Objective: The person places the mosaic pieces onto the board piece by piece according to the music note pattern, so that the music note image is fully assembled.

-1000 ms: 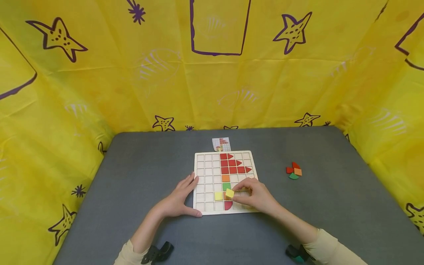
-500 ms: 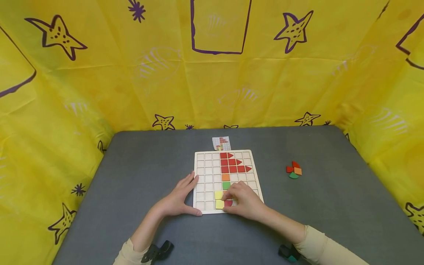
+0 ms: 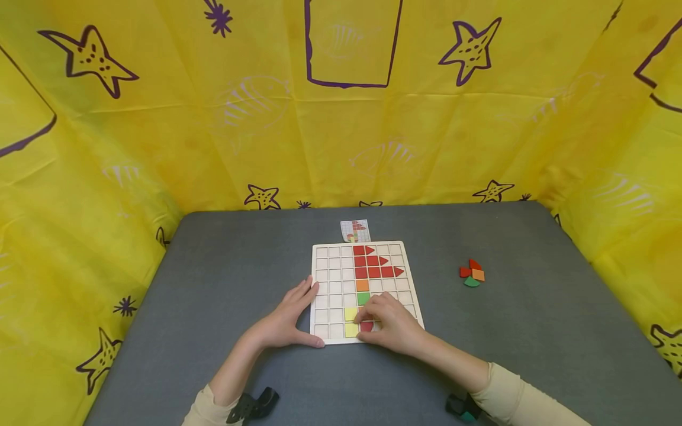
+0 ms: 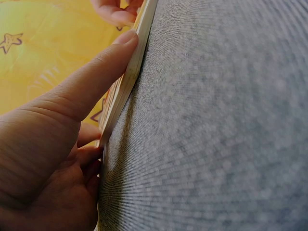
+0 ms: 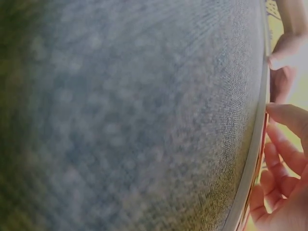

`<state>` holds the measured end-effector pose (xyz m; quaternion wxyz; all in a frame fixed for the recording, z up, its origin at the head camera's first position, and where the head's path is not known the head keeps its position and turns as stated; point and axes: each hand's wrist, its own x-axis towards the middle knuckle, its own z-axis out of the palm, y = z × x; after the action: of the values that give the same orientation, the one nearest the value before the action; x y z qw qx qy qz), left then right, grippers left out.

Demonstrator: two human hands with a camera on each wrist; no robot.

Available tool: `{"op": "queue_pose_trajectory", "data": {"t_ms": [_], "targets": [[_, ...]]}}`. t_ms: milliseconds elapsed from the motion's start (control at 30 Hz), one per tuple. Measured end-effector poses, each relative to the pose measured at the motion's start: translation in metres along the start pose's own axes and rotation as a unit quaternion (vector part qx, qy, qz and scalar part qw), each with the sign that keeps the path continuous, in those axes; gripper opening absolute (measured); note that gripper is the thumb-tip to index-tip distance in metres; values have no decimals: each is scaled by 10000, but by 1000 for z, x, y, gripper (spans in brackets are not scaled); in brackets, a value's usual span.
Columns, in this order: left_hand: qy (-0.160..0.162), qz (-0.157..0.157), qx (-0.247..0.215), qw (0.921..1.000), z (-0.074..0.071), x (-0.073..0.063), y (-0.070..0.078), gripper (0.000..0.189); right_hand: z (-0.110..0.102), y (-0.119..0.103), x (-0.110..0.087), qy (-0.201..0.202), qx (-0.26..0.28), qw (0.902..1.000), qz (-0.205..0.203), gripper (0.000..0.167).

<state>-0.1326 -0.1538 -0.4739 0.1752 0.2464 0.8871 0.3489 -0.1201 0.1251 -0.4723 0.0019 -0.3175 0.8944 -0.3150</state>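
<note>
The wooden grid board lies on the grey table, its near left corner held by my left hand, thumb on the near edge and fingers along the left side. My right hand pinches a yellow square tile at its right side, in a bottom-row cell. Another yellow tile sits just above it. A red rounded tile is partly hidden under the right fingers. Farther up are a green tile, an orange tile and rows of red tiles ending in triangles.
A small printed pattern card lies against the board's far edge. Right of the board is a loose cluster with red pieces, an orange square and a green piece. Yellow cloth surrounds the table.
My right hand has brought the yellow tile left and toward me from over the board into the bottom-row cell. In the last half second it has hardly moved. The left hand stays put.
</note>
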Motion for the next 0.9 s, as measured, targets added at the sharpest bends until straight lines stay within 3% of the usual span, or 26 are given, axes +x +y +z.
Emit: {"op": "queue_pose_trajectory", "data": {"t_ms": [200,533,733,900], "targets": [[-3,22,14,10000,1,1,0,116,-4,4,-2,124,306,9993,151,20],[2,31,11,10000,0,0,0,117,-39,35,-20,865,998,9829,1279,20],[-5,75,89,9999,0,1,-1,116,-62,65,-39,1149,819,9686,2047,23],[-4,39,62,10000,0,0,-2,117,-85,91,-54,1291,535,9612,2380,27]]}}
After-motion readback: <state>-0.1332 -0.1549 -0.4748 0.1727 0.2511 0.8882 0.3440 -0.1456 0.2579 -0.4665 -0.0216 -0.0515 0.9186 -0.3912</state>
